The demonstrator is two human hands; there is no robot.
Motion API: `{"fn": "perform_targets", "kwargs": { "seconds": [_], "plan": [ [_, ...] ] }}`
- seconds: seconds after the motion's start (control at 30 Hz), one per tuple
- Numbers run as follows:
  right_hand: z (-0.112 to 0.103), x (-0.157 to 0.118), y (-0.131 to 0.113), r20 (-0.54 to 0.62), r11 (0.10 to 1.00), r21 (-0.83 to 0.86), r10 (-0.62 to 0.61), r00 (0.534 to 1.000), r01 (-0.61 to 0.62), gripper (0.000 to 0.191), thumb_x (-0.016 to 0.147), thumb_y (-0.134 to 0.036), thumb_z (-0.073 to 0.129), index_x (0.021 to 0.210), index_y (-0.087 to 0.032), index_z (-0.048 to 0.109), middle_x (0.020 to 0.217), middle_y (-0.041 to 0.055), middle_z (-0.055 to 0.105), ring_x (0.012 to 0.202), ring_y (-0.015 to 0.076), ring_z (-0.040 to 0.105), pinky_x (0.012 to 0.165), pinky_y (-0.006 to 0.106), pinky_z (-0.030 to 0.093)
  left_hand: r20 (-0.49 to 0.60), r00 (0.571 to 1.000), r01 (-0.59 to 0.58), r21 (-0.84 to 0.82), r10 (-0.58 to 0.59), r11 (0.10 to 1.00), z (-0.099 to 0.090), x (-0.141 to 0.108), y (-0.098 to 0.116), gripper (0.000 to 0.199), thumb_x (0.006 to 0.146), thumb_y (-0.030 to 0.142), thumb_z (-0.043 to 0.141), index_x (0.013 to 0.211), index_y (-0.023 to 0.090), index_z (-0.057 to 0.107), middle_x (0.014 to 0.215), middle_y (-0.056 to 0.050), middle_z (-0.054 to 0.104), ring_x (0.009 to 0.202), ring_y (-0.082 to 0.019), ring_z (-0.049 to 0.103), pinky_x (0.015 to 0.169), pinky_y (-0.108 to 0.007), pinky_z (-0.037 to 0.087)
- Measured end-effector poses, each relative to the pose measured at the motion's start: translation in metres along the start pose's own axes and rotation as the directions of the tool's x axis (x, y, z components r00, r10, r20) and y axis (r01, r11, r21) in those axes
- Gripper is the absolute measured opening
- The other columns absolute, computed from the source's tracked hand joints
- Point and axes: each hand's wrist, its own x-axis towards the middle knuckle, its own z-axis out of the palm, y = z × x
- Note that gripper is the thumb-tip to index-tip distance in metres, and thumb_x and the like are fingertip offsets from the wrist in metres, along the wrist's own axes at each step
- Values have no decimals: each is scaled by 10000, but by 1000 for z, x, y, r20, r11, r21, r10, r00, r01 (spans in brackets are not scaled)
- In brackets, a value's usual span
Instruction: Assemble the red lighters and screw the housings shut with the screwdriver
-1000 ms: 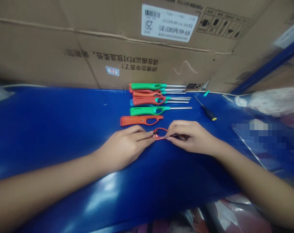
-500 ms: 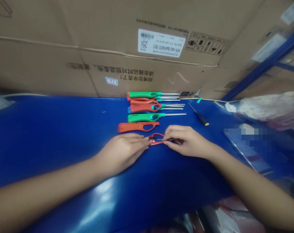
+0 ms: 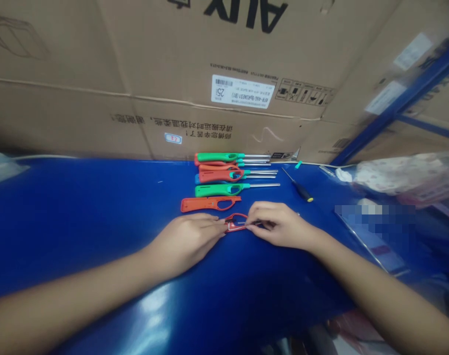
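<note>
Under my left hand lies the left part of a red lighter casing, its fingers closed over the handle and hiding most of it. The trigger loop shows between my two hands, with dark and pale small parts inside. My right hand is closed in a pinch at the casing's right end. A thin greyish piece runs toward those fingertips; what they grip is mostly hidden. Just behind lies an orange casing half. Beyond it is a green long-nosed lighter with a metal tube.
Several more lighters lie stacked toward the cardboard box at the back. A screwdriver rests to the right, near a small teal piece. Farther right are a plastic-wrapped bundle and a flat blue-toned item.
The view has tilted up slightly, so the scene sits lower. My right fingertips have shifted a little at the casing's right end; my left hand stays on the handle.
</note>
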Motion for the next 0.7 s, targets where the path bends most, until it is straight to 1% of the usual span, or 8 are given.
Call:
{"fn": "perform_targets", "kwargs": {
  "seconds": [0.1,0.2,0.33,0.47,0.6,0.7],
  "plan": [
    [1,0,0,1,1000,0,-5,1000,5,80,919,-169,618,904,-174,696,891,42,671,688,97,573,643,221,448,-11,1000,5,-39,-5,999,1,0,-2,217,993,204,543,1121,166,713,1062,-58,770,955,-188,745,875,-306,609],
    [0,1,0,3,1000,10,12,1000,-12,77,919,-173,619,904,-175,694,893,36,668,638,84,530,614,217,432,-16,1000,24,-73,-25,997,2,-1,-4,208,980,211,576,1139,179,706,1092,-48,762,965,-182,736,875,-299,601],
    [-1,0,1,10,999,35,41,999,-41,68,917,-182,628,902,-176,694,898,31,657,592,73,475,578,219,410,-23,999,35,-71,-36,997,5,-2,-6,196,973,211,587,1121,203,716,1134,-42,747,992,-195,721,861,-314,599],
    [-1,0,3,38,999,22,39,999,-40,64,918,-192,636,910,-175,697,896,28,660,613,76,491,602,225,419,7,999,46,-100,-45,994,7,-2,-8,211,979,196,567,1119,206,724,1182,-65,722,1043,-208,695,904,-343,585],
    [-2,0,2,59,999,8,39,998,-40,83,928,-200,630,928,-174,708,915,36,667,679,91,544,647,232,441,39,998,50,-113,-46,992,7,-1,-8,241,987,192,546,1153,214,718,1198,-82,708,1070,-218,676,915,-361,578],
    [-4,-1,0,56,999,27,45,997,-47,87,926,-203,634,942,-171,712,911,36,663,632,81,513,609,229,434,52,997,57,-117,-51,992,6,-1,-8,245,989,193,540,1160,215,714,1203,-87,702,1079,-220,667,922,-366,574]
  ]
}}
